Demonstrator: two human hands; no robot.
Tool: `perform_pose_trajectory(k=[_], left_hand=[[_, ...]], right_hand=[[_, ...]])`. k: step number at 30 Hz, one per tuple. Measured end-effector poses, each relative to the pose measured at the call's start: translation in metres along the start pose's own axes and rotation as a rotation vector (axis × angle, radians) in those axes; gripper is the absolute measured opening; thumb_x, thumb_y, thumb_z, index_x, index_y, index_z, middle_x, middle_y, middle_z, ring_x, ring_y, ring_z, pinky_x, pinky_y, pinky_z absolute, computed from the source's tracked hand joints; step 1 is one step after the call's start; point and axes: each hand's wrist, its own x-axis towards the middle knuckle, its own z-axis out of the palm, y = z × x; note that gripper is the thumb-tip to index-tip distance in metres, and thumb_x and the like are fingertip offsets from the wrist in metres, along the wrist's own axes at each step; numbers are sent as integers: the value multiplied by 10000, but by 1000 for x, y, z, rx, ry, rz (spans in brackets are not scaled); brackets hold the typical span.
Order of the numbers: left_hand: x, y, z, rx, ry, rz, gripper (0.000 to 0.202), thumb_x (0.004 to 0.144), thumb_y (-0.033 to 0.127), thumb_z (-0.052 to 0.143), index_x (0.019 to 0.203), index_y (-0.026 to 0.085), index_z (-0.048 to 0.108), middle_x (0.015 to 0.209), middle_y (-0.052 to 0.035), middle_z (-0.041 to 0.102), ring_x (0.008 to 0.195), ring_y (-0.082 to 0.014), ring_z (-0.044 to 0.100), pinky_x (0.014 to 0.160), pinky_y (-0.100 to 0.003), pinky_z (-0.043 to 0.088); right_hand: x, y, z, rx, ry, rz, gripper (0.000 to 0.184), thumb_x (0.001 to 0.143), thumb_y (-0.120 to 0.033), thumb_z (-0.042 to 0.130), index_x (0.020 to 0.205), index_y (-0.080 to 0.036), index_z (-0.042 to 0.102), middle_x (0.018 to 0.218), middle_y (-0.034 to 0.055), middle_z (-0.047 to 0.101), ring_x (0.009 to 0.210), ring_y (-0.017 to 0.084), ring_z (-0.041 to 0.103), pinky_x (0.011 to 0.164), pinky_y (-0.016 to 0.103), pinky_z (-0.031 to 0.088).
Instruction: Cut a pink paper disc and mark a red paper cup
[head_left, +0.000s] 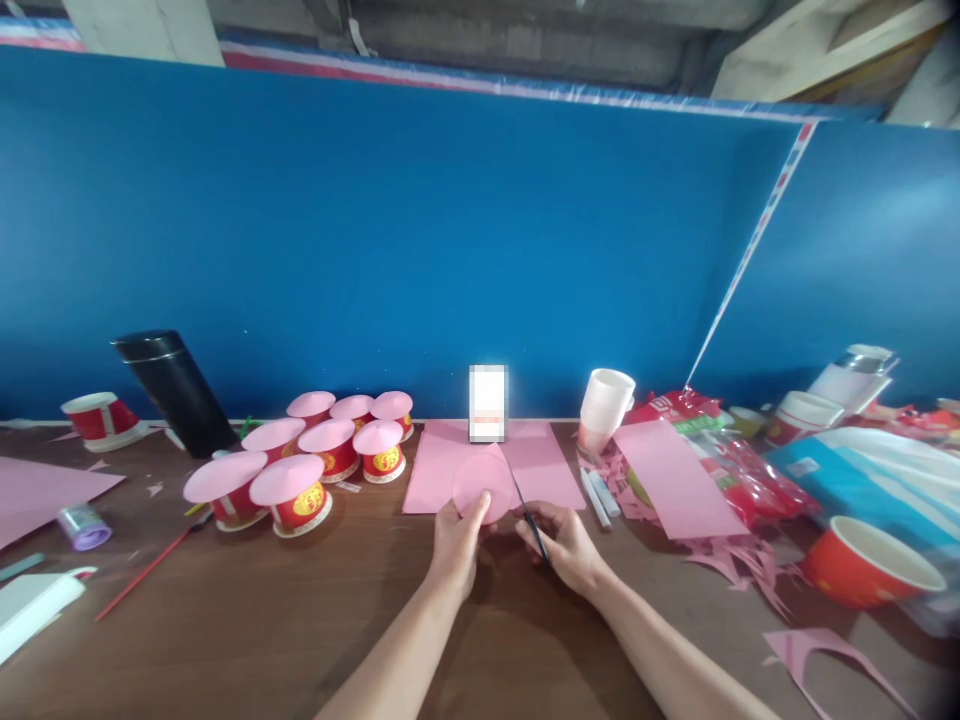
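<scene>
Left grip (456,545) pinches pink disc (478,475) at its near edge over the surface (262,620), right grip (564,545) wraps scissors (536,535); disc judged light, flexible, easily creased, best held lightly by the rim, clear of blades.

8 pink-topped cups (328,440), 1 pink disc (471,482), 1 pr scissors (535,533), 1 blk flask (176,395)

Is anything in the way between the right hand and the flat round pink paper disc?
No visible obstacle: only the slim dark scissors, held in the right hand, lie between, beside the flat round pink paper disc in the left hand. Whether they touch it is unclear.
</scene>
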Motion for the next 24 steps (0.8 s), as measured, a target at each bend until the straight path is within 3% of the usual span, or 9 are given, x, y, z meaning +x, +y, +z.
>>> perform_pose_trajectory(k=[14, 24], left_hand=[[0, -3, -3, 38, -41, 7, 335, 612, 347, 707, 815, 98, 614, 683, -42, 629, 586, -122, 570, 509, -224, 439], [1, -3, -3, 31, -4, 6, 343, 599, 343, 716, 813, 98, 605, 722, -65, 631, 611, -138, 578, 523, -238, 452]], right_hand=[[-1, -2, -1, 28, -4, -18, 303, 758, -363, 616, 943, -124, 595, 564, -36, 496, 470, 77, 435, 441, 197, 355], [0, -2, 0, 10, 10, -6, 303, 754, -363, 617, 935, -121, 598, 537, -42, 487, 452, 73, 420, 428, 192, 342]])
